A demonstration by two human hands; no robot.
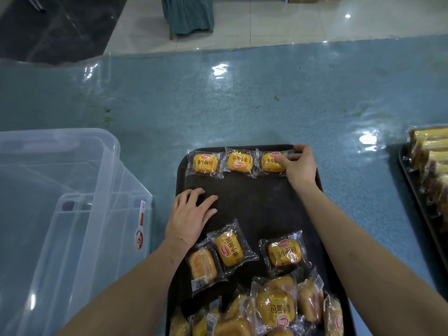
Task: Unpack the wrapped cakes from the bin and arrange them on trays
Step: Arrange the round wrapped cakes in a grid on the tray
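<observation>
A dark tray lies in front of me on the blue table. Three yellow wrapped cakes sit in a row along its far edge: one at the left, one in the middle, one at the right. My right hand touches the right cake with its fingertips at the tray's far right corner. My left hand rests flat on the tray's left side, fingers spread, holding nothing. Loose cakes lie lower on the tray, and a heap of several wrapped cakes fills its near end.
A clear plastic bin stands at the left on the table, with nothing visible inside. A second tray loaded with wrapped cakes sits at the right edge. The table's far edge borders a tiled floor.
</observation>
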